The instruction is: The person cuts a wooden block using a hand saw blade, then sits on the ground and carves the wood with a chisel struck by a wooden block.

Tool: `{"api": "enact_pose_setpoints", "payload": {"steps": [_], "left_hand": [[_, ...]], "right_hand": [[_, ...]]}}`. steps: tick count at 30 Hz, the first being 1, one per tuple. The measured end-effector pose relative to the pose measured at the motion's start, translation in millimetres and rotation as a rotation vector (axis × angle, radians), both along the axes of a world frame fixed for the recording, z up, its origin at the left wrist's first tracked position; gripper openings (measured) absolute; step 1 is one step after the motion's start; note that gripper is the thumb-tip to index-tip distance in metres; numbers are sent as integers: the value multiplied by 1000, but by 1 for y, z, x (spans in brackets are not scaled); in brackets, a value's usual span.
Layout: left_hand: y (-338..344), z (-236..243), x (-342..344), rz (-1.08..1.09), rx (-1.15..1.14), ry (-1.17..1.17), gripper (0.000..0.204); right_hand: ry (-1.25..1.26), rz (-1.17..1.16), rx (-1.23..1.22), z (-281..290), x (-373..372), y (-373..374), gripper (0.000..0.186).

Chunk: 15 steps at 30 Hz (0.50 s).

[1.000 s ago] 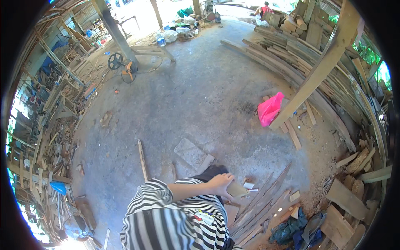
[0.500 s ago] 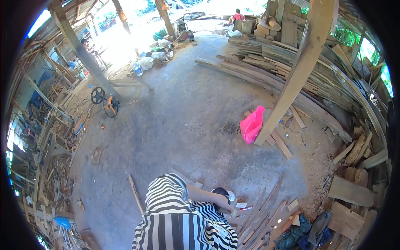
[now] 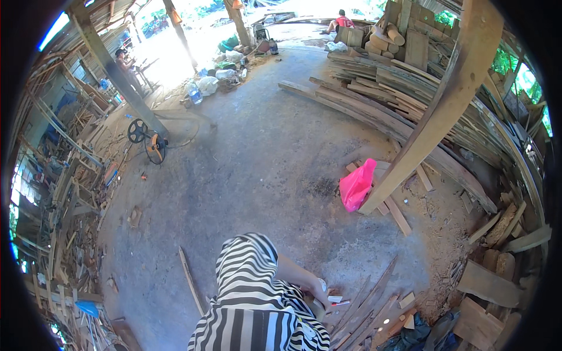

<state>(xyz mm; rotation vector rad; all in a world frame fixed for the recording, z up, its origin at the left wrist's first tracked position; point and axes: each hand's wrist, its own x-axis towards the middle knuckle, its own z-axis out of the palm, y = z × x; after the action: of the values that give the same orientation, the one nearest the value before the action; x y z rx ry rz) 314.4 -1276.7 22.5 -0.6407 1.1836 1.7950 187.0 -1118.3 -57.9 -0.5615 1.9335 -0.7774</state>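
Note:
A black-and-white striped sleeve (image 3: 246,266) covers my bent left arm, and the bare forearm reaches down to the right. At its end is my left hand (image 3: 319,293), small and partly lost against the clothing; its fingers cannot be made out. A white rounded thing (image 3: 322,284) shows right beside this hand. Just to the right lie a small white block-like piece (image 3: 334,298) and a thin red-and-white stick-like thing (image 3: 340,303). Long wooden strips (image 3: 369,304) lie on the floor beyond them. My right hand does not show.
A pink plastic bag (image 3: 356,186) leans by a wooden post (image 3: 433,111). Stacked planks (image 3: 404,99) line the right side. A black-and-orange wheeled device (image 3: 154,146) stands left. One person (image 3: 342,22) sits far back; another person (image 3: 124,63) is at far left.
My sleeve and forearm have shifted slightly right, and the hand is lower. A dark rounded thing seen beyond the forearm is out of sight now. The whole view has tilted a little.

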Motion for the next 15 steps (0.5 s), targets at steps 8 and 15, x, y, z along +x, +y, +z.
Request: {"api": "enact_pose_setpoints", "payload": {"steps": [8,15], "left_hand": [[-23,0,-18,-134,230,-51,71],[-31,-9,-19,-522,-98,172,61]], "right_hand": [[-122,-19,-4,3,-3,-12,27],[-235,-144,-36,1,4,-21,28]]}}
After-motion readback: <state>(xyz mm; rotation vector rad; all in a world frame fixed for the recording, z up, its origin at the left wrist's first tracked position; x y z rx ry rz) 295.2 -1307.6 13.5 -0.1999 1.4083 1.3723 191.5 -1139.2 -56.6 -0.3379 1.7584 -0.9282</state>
